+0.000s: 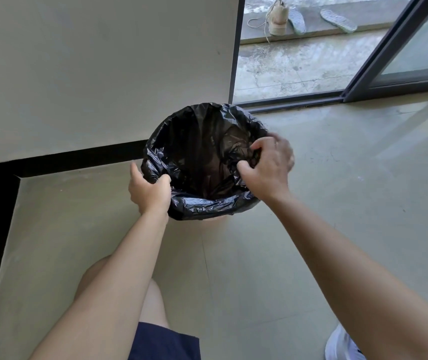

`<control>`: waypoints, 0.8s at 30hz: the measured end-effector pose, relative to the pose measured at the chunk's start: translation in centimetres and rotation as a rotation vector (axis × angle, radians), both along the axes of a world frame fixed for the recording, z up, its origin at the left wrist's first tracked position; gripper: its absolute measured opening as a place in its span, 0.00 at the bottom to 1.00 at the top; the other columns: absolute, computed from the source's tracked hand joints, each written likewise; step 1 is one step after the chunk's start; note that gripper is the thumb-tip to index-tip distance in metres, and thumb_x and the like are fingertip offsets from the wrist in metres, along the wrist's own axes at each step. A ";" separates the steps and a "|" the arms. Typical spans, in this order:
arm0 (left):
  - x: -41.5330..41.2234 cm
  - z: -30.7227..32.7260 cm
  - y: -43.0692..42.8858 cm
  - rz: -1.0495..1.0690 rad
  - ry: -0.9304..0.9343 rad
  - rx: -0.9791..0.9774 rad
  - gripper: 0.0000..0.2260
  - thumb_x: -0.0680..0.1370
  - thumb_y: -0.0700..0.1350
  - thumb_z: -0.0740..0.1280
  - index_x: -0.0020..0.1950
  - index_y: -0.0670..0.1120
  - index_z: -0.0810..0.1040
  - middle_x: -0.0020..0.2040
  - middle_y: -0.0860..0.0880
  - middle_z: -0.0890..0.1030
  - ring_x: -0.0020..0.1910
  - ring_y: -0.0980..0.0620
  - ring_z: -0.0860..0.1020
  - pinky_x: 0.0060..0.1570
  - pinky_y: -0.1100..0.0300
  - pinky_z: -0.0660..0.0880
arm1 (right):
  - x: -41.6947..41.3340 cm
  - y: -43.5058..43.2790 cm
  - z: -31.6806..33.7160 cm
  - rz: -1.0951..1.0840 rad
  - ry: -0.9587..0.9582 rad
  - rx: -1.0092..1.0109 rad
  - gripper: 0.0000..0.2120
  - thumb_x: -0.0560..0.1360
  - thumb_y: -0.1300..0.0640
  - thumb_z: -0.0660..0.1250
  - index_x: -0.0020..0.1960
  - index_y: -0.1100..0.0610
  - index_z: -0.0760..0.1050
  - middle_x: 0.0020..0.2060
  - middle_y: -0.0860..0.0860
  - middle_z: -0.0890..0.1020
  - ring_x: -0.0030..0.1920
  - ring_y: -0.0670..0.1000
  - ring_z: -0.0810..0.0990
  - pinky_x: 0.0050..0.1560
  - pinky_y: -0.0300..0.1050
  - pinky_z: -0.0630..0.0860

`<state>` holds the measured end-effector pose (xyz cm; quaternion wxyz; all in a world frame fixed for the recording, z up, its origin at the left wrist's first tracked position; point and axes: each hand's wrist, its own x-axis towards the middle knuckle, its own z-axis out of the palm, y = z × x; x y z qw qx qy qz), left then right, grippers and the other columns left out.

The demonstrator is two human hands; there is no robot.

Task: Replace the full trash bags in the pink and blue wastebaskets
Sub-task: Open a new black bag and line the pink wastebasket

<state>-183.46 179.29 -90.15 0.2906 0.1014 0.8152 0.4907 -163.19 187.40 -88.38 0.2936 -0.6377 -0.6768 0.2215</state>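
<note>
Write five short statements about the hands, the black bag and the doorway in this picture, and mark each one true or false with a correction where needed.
1. Both hands grip the black bag. True: the left hand and right hand pinch its folded edge.
2. The bag is packed with rubbish. False: its inside looks empty.
3. The wastebasket stands by a wall corner. True.
4. The sliding door is fully closed. False: it stands open.
5. A bicycle leans outside. False: a shoe and two insoles lie there.
</note>
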 end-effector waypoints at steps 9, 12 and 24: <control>1.0 -0.8 0.5 0.160 -0.472 0.341 0.19 0.68 0.32 0.60 0.50 0.51 0.79 0.50 0.46 0.83 0.47 0.43 0.82 0.46 0.49 0.81 | 0.4 0.9 -2.1 -0.322 0.741 -0.609 0.10 0.75 0.57 0.60 0.54 0.53 0.75 0.48 0.56 0.82 0.49 0.58 0.82 0.49 0.56 0.80; 0.8 -1.5 0.5 0.192 -0.252 0.234 0.14 0.68 0.35 0.61 0.49 0.50 0.75 0.45 0.49 0.80 0.44 0.46 0.79 0.44 0.54 0.78 | 0.0 1.6 -2.8 -0.273 0.406 -0.515 0.15 0.75 0.48 0.58 0.55 0.55 0.73 0.45 0.51 0.79 0.51 0.58 0.77 0.47 0.50 0.72; 0.4 -1.5 0.3 0.090 -0.088 -0.067 0.09 0.69 0.51 0.68 0.43 0.47 0.76 0.59 0.44 0.78 0.61 0.43 0.74 0.54 0.51 0.74 | 0.5 3.9 -3.0 -0.199 0.100 -0.589 0.28 0.75 0.38 0.58 0.66 0.56 0.68 0.65 0.59 0.71 0.65 0.63 0.70 0.66 0.58 0.68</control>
